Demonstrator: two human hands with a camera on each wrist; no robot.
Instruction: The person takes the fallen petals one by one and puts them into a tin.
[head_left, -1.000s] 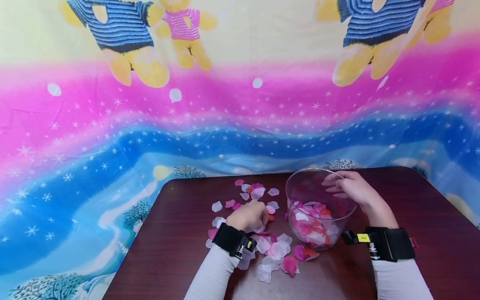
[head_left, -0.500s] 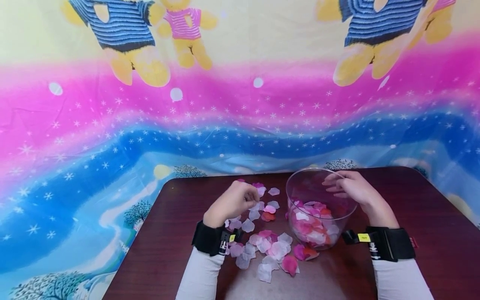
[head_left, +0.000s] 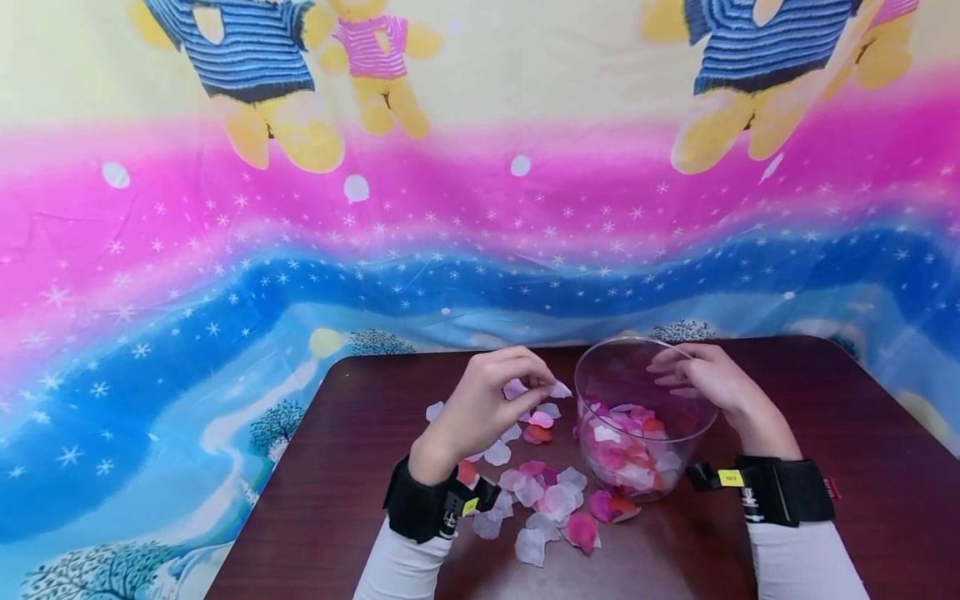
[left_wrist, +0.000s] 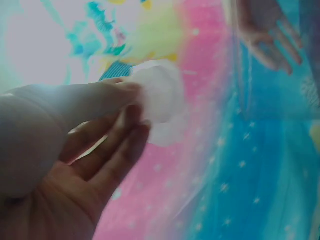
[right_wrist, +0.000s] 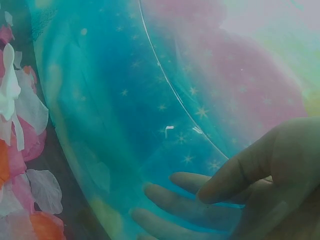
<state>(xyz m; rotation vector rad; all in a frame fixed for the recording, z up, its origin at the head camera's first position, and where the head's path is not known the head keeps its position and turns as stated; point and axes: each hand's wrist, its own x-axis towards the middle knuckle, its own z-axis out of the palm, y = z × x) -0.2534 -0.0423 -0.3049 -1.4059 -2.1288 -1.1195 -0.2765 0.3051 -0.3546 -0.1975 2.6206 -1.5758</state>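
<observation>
My left hand (head_left: 487, 392) pinches a pale petal (head_left: 560, 390) between thumb and fingertips, just left of the rim of a clear round tub (head_left: 615, 367). In the left wrist view the petal (left_wrist: 160, 95) looks thin and whitish. Pink, white and orange-red petals (head_left: 633, 454) fill the lower part of the tub. At the tub's right side, my right hand (head_left: 716, 383) lies along the upper wall, its fingers fairly straight and seen through the clear plastic. The right wrist view shows these fingers (right_wrist: 185, 202) near the curved rim, slightly spread.
Loose petals (head_left: 558, 502) lie scattered on the dark reddish-brown table (head_left: 337, 500), left of the tub and in front of it. Behind the table hangs a printed cloth (head_left: 450, 200) with bears and snowflakes. Each wrist wears a black strap (head_left: 787, 492) with a small camera.
My left hand has lifted from the petals on the table, going up and then right to the tub's rim, with a pale petal now in its fingertips. The right hand and tub stay put.
</observation>
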